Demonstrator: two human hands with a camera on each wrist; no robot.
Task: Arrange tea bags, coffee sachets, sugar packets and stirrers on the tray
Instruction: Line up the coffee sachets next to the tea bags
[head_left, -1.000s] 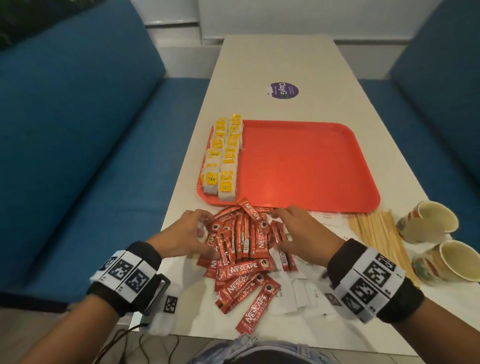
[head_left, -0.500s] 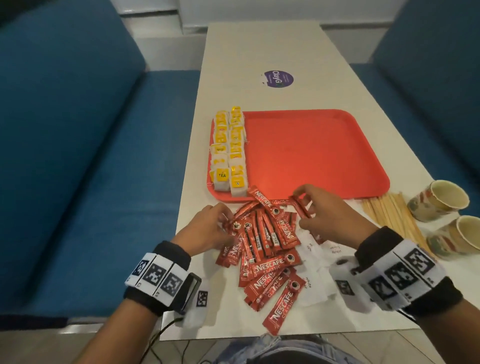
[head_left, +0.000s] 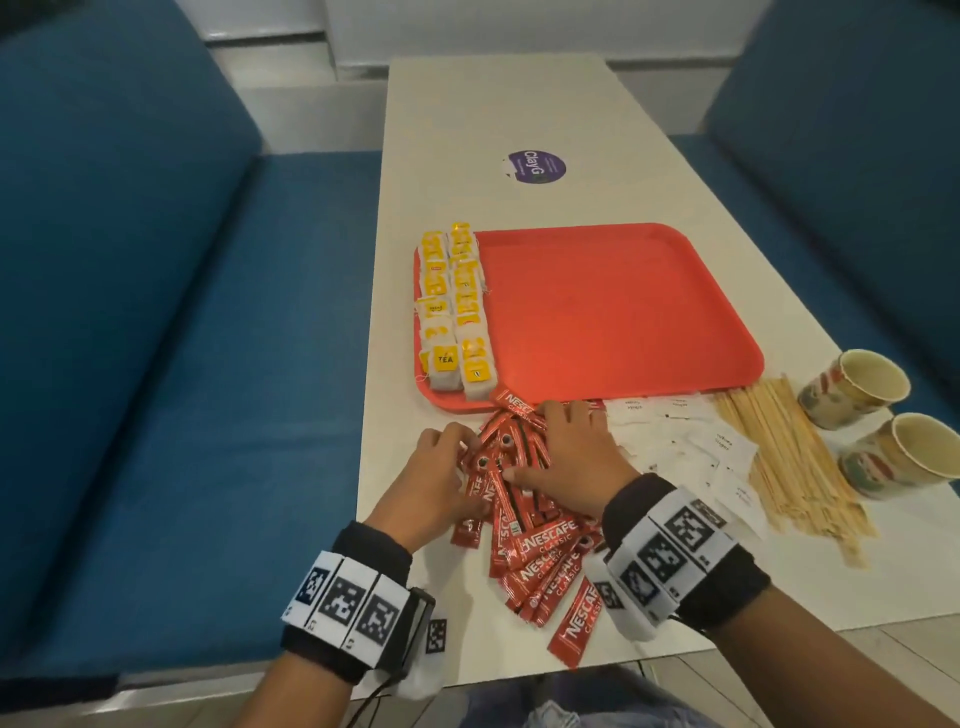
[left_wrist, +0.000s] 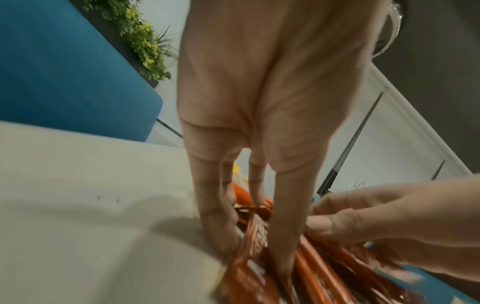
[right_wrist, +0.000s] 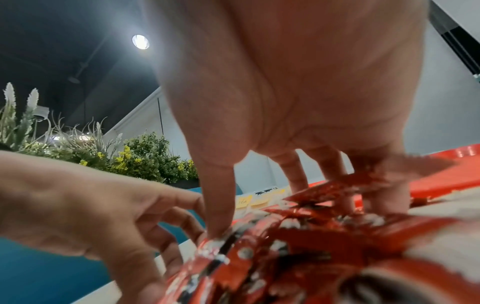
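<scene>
A red tray (head_left: 613, 312) lies on the white table, with yellow-tagged tea bags (head_left: 454, 312) in two columns along its left side. In front of it is a pile of red coffee sachets (head_left: 535, 551). My left hand (head_left: 441, 467) is at the pile's left edge, with a few sachets (left_wrist: 253, 230) between its thumb and fingers. My right hand (head_left: 566, 452) lies spread over the pile's top, thumb and fingers pressing down on the sachets (right_wrist: 298, 236). White sugar packets (head_left: 691, 441) and wooden stirrers (head_left: 789, 457) lie to the right on the table.
Two paper cups (head_left: 852, 387) (head_left: 904, 457) stand on their sides at the table's right edge, beside the stirrers. A purple sticker (head_left: 535, 166) sits on the table beyond the tray. Blue sofas flank the table on both sides.
My right hand, which held one sachet up near the tray's front edge, has come down flat on the pile. My left hand stays at the pile's left side.
</scene>
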